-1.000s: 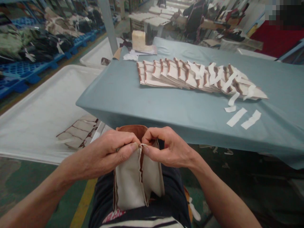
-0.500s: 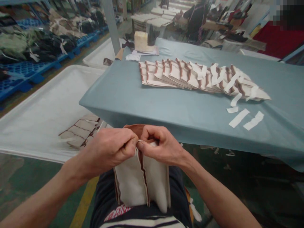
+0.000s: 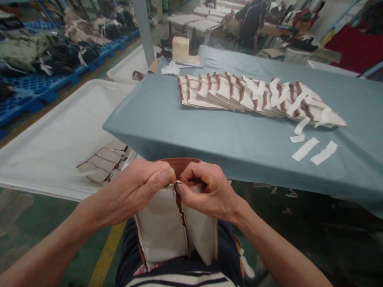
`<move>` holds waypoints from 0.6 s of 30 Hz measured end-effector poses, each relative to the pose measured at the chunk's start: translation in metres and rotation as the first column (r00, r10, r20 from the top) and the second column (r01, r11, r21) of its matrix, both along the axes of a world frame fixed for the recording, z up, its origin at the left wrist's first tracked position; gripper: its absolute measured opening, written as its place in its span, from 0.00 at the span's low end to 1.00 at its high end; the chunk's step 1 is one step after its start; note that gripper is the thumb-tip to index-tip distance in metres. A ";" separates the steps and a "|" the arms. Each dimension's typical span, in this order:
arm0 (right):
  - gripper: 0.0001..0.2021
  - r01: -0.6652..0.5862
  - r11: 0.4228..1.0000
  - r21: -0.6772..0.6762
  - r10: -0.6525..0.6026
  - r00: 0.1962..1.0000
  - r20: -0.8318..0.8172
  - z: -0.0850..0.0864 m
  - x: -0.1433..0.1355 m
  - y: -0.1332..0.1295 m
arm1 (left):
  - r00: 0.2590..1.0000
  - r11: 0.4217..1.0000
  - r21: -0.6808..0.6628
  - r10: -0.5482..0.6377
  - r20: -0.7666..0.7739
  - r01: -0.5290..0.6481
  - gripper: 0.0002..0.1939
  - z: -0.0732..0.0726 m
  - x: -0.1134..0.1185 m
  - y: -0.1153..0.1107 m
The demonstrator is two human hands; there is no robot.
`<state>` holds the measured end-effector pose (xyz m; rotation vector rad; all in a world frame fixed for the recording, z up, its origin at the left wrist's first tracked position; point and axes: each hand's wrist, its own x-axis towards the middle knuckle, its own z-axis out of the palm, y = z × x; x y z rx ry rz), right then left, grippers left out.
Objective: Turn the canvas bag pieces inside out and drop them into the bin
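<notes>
On my lap stands a cream fabric pouch (image 3: 161,227) with brown seams and a brown inner side showing at its top. My left hand (image 3: 146,187) pinches the top edge just left of the middle seam. Right beside it, my right hand (image 3: 206,189) grips the same edge between thumb and curled fingers. The thumbs nearly meet where the brown seam reaches the rim. What lies inside the pouch is hidden by both hands.
A blue-grey covered table (image 3: 155,127) stands ahead, bearing a row of overlapping cream pieces (image 3: 221,89) and loose white strips (image 3: 305,149). At left, a white bin (image 3: 60,131) holds more cream pieces (image 3: 104,159). A metal post (image 3: 143,32) rises behind the table's left corner.
My hands have lowered slightly and the pouch's top has opened wider, showing more brown inside. The left thumb now lies flatter along the edge. The view has shifted a little.
</notes>
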<state>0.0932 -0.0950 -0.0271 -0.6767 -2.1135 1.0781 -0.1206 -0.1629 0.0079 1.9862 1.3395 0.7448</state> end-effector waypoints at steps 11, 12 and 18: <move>0.11 -0.163 0.947 -0.279 0.191 0.979 0.076 0.017 0.011 -0.001 | 0.984 0.947 -0.277 -0.132 0.123 0.161 0.12 0.003 -0.006 -0.001; 0.09 -0.170 0.948 -0.269 0.192 0.980 0.058 0.016 0.012 0.000 | 0.987 0.954 -0.259 -0.127 0.097 0.148 0.09 0.004 -0.005 -0.001; 0.06 -0.160 0.986 -0.036 0.159 0.987 -0.024 0.009 0.013 0.000 | 0.990 0.990 0.075 -0.116 -0.077 0.122 0.12 0.012 0.000 -0.004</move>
